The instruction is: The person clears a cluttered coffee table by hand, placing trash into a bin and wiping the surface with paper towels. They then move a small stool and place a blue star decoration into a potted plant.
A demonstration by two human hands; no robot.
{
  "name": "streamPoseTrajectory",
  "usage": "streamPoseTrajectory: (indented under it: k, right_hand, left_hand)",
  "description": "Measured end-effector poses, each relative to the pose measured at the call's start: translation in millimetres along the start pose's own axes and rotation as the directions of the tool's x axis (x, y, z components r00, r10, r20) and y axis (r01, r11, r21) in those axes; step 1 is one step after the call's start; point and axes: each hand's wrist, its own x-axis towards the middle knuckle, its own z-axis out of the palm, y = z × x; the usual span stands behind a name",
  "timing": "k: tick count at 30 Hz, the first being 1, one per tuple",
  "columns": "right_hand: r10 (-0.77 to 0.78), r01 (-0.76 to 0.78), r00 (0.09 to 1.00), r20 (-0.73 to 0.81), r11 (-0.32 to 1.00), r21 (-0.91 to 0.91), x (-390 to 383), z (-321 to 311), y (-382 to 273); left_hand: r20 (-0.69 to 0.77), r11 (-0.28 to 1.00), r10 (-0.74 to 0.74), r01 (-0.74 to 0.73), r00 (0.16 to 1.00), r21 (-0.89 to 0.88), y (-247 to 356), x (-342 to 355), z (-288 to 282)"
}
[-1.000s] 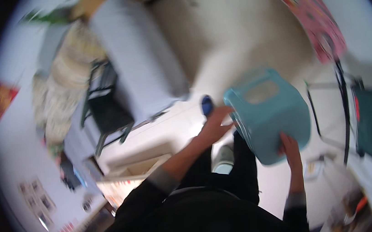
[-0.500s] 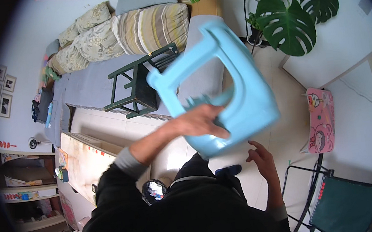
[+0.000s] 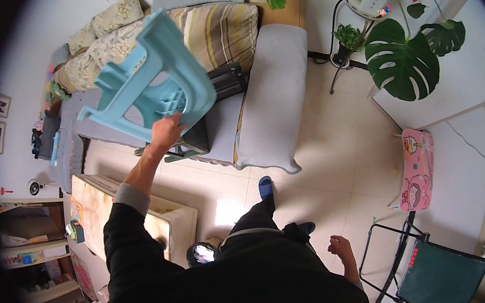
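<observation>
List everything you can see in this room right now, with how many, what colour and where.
plastic stool: one, light blue, held up tilted above the sofa
sofa: one, grey, centre, with striped and floral cushions
small chair: one, dark, under the stool
low table: one, pale, patterned top, left of the person
big-leaf plant: one, green, upper right
small potted plant: one, green, on a stand
kids' table: one, pink, folded, right wall
folding chair: one, green seat, lower right
left hand: grips the stool
right hand: empty, hanging low

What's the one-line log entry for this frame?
left hand: grips light-blue plastic stool, raised | right hand: empty, lowered | below: sofa
</observation>
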Motion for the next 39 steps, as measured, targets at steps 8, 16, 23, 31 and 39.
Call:
streamPoseTrajectory:
  k: [8, 16, 23, 31, 39]
  right_hand:
    - [0.145, -0.127, 0.982, -0.12, 0.982, 0.142, -12.2, -0.7, -24.5]
    - [0.052, -0.044, 0.989, -0.139, 0.997, 0.064, 1.8, -9.1, -89.6]
    - [0.004, -0.002, 0.998, -0.056, 1.0, 0.027, 36.1, -28.8, -120.7]
    - [-0.1, 0.103, 0.994, 0.032, 0.988, -0.111, 100.4, -127.5, -74.1]
    - [-0.15, 0.171, 0.98, -0.133, 0.971, 0.166, 141.6, -260.1, -73.8]
  left_hand:
    - [-0.076, 0.985, -0.02, 0.033, 0.997, 0.169, -122.8, -31.7, 158.4]
    - [0.048, 0.977, -0.015, 0.004, 0.999, 0.213, -137.5, -41.5, 185.3]
    - [0.072, 0.964, -0.168, 0.148, 0.983, 0.221, -125.5, -37.1, 166.6]
    - [0.11, 0.943, -0.31, 0.29, 0.944, 0.164, -103.6, -95.8, 151.6]
    - [0.651, 0.669, -0.282, 0.631, 0.705, -0.393, 220.3, -109.6, 149.3]
